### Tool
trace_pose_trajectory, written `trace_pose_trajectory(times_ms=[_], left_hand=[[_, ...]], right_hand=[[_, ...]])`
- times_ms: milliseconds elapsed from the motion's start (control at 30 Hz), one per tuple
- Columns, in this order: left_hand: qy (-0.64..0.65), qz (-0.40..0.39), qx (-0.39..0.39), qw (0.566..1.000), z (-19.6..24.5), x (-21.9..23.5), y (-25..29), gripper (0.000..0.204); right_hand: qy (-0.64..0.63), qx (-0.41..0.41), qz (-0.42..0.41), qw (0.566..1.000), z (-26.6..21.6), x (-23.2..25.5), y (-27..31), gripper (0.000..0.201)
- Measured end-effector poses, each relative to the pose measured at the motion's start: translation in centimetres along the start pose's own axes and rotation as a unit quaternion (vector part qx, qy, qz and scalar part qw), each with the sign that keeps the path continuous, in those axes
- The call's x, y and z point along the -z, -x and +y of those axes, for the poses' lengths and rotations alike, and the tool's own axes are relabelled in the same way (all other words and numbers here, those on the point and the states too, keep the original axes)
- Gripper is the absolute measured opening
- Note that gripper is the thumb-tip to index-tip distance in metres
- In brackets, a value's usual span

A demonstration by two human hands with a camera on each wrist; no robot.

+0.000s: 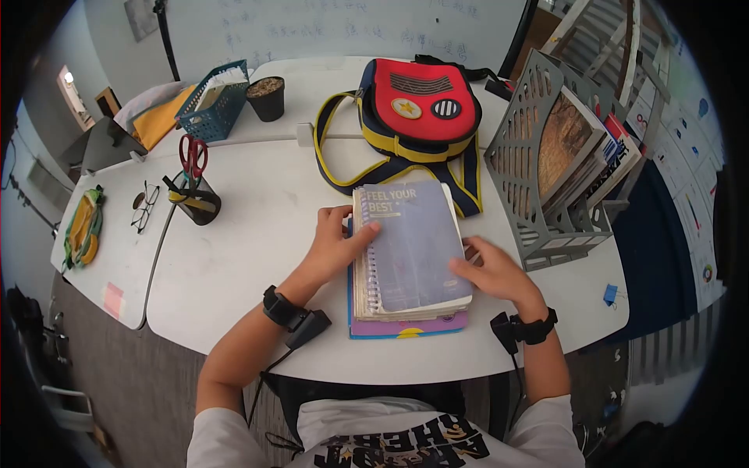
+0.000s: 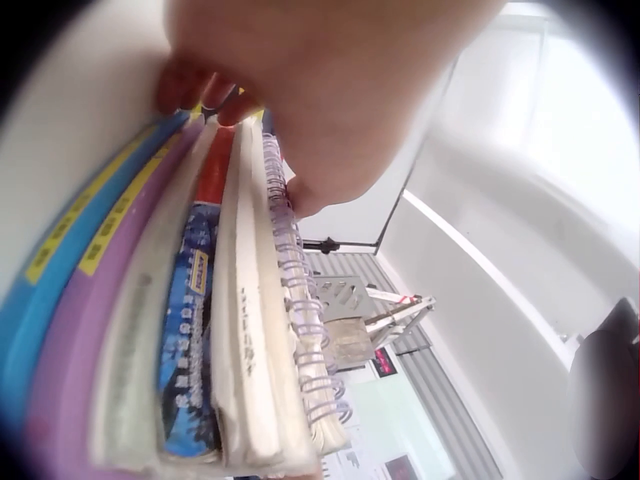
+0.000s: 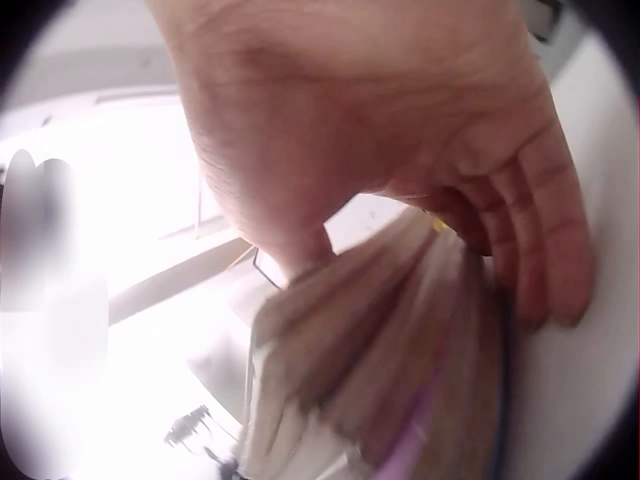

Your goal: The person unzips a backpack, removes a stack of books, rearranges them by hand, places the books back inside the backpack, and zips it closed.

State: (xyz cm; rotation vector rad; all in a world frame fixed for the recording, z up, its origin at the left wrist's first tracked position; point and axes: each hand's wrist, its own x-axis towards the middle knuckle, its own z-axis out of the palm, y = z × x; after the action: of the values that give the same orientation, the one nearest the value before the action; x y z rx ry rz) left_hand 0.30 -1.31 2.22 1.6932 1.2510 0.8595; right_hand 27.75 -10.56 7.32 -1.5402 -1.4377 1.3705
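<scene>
A stack of several books topped by a spiral notebook (image 1: 413, 249) with a greyish-purple cover lies in front of the person. Beneath it a purple and a blue book (image 1: 409, 331) stick out toward the body. The left hand (image 1: 331, 248) grips the stack's left side, its thumb on the cover beside the wire spiral. On the opposite side the right hand (image 1: 495, 269) holds the page edges, thumb on top and fingers down the side. In the left wrist view the spines (image 2: 185, 330) stand side by side, one dark blue and red.
Behind the stack lies a red and navy backpack (image 1: 425, 105), its strap close to the notebook. A grey magazine rack (image 1: 538, 164) with books stands at right. Leftward are a pen holder (image 1: 195, 201) with scissors, glasses (image 1: 143, 207), a green pouch (image 1: 83, 226), a blue basket (image 1: 212, 105) and a pot (image 1: 267, 101).
</scene>
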Motion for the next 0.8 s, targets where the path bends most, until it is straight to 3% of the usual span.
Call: trace_pose_trajectory(times_ms=[33, 67, 100, 167, 233, 300, 333, 400, 433, 467, 533, 567, 633, 700, 800], left_hand=[[-0.002, 0.003, -0.002, 1.000, 0.5, 0.1, 0.2, 0.080], [-0.016, -0.016, 0.000, 1.000, 1.2, 0.2, 0.5, 0.079], [-0.031, -0.034, 0.002, 0.999, 1.9, 0.3, 0.9, 0.079], [-0.044, -0.050, 0.012, 0.998, 3.2, 0.6, 1.4, 0.077], [-0.058, -0.064, 0.024, 0.996, 3.4, 0.9, 1.4, 0.076], [0.128, -0.147, -0.005, 0.981, 2.7, 1.2, 0.9, 0.072], [0.127, -0.148, -0.003, 0.981, 2.7, 1.6, 1.0, 0.072], [0.166, -0.128, 0.090, 0.974, 3.1, 2.5, 0.9, 0.070], [0.165, -0.134, 0.092, 0.973, 3.3, 2.9, 0.8, 0.070], [0.212, -0.176, 0.122, 0.953, 3.5, 3.4, 0.7, 0.069], [0.245, -0.237, 0.191, 0.920, 3.2, 4.4, 0.2, 0.066], [0.244, -0.238, 0.191, 0.920, 3.0, 4.6, 0.2, 0.066], [0.280, -0.229, 0.162, 0.918, 2.6, 4.7, 0.1, 0.062], [0.317, -0.209, 0.139, 0.915, 1.9, 5.3, -0.1, 0.060], [0.404, -0.170, 0.080, 0.895, 1.6, 7.3, -0.3, 0.056]], right_hand=[[0.165, 0.026, 0.078, 0.983, -0.6, 0.3, -0.4, 0.056], [0.323, 0.050, 0.153, 0.932, -1.0, 0.5, -0.6, 0.055], [0.322, 0.051, 0.154, 0.933, -1.1, 0.6, -1.3, 0.055], [0.215, 0.037, 0.077, 0.973, -1.0, 0.1, -3.0, 0.052], [0.218, 0.083, 0.113, 0.966, -0.8, -1.1, -2.9, 0.050], [0.221, 0.128, 0.144, 0.956, -2.0, -2.1, -2.7, 0.048], [0.268, 0.129, 0.132, 0.945, -3.3, -2.4, -1.7, 0.044], [0.314, 0.123, 0.125, 0.933, -3.4, -2.1, -1.1, 0.041], [0.295, 0.148, 0.092, 0.940, -2.8, -1.7, -1.3, 0.038], [0.274, 0.175, 0.059, 0.944, -2.3, -1.5, -1.7, 0.035], [0.220, 0.146, 0.091, 0.960, -1.4, -0.7, -2.5, 0.035], [0.168, 0.117, 0.120, 0.971, -0.8, -0.2, -2.9, 0.035], [0.185, 0.105, 0.152, 0.965, 0.2, 0.5, -3.2, 0.037], [0.058, 0.004, 0.084, 0.995, 0.1, 0.6, -2.9, 0.041], [0.043, 0.031, 0.083, 0.995, 0.3, 0.7, -3.0, 0.049]])
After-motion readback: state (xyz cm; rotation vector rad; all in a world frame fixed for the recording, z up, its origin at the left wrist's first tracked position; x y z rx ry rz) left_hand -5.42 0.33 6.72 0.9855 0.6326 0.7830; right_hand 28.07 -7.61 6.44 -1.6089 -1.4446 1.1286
